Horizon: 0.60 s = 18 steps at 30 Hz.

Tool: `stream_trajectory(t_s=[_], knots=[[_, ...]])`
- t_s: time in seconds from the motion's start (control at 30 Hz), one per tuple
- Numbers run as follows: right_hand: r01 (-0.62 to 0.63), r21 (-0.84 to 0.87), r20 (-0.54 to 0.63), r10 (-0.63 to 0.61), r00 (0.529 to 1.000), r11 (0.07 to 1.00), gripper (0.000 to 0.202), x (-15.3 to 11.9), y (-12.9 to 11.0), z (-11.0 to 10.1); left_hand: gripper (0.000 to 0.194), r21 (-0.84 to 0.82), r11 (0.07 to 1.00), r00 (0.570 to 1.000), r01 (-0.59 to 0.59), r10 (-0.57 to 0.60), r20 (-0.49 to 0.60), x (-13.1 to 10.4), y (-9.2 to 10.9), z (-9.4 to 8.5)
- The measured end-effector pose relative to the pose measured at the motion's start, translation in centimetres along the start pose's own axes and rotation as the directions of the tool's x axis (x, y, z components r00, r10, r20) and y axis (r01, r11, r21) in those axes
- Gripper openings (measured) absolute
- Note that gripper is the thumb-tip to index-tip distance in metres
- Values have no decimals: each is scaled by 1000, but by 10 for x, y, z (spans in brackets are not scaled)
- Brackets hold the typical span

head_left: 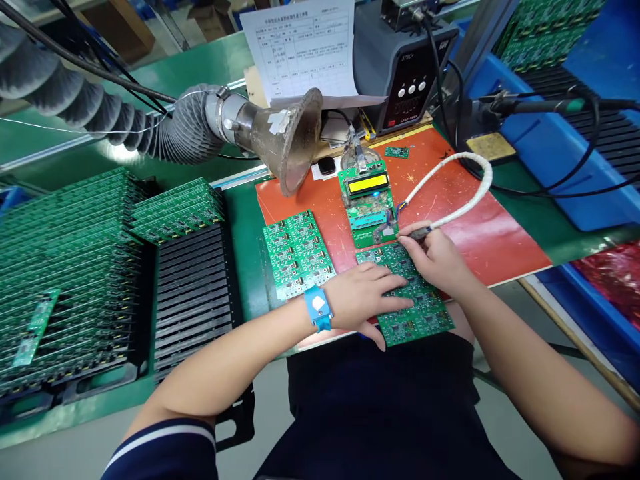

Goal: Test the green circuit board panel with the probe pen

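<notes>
Right grip (434, 257): fingers are pinching a slim probe (419, 233) at the end of a white wrapped cable (463, 200), its tip touching the far edge of a green circuit panel (415, 293). Left grip (367, 293): lying flat and unclenched, it is pressing that panel down onto the red mat (480, 233) at the near edge of the worktop (245, 227); a blue wrist strap (318, 308) is circling the forearm. Step, as judged: the probe is contacting the panel's small modules one at a time, and the next contact is calling for a steady, precise shift of the tip while the flat hand is keeping the panel from sliding. Just beyond, a tester board (369, 200) with a yellow display is sitting on the mat. A second matt green panel (299, 252) is lying to the left, flat and gridded. Ribbed black racks (193, 293) are holding thin boards on edge. A dull, stained metal funnel (290, 137) on a corrugated grey hose (100, 110) is hanging above.
</notes>
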State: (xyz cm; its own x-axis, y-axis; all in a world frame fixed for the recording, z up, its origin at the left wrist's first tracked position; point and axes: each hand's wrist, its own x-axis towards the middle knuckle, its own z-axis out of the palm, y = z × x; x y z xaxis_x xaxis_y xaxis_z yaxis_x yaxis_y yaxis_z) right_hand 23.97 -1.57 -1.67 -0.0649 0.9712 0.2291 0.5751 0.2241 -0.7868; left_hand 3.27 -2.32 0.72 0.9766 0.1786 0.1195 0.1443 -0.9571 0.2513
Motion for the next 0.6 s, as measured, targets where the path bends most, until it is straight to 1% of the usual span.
stream_trajectory(t_s=[0.07,0.17,0.4,0.6], knots=[[-2,-6,0,2,1000,1000,10,0,-1,0,70,-4,1000,1000,-23,23,21,2,5,1],[-10,-1,-3,10,1000,1000,11,-1,-1,0,67,19,1000,1000,-21,20,22,4,10,2],[-1,7,-10,1,1000,1000,11,-1,1,1,57,26,1000,999,-13,14,-30,5,14,14],[2,-5,-3,-2,1000,1000,11,-1,3,1,54,58,998,1000,-4,4,-1,7,17,18]])
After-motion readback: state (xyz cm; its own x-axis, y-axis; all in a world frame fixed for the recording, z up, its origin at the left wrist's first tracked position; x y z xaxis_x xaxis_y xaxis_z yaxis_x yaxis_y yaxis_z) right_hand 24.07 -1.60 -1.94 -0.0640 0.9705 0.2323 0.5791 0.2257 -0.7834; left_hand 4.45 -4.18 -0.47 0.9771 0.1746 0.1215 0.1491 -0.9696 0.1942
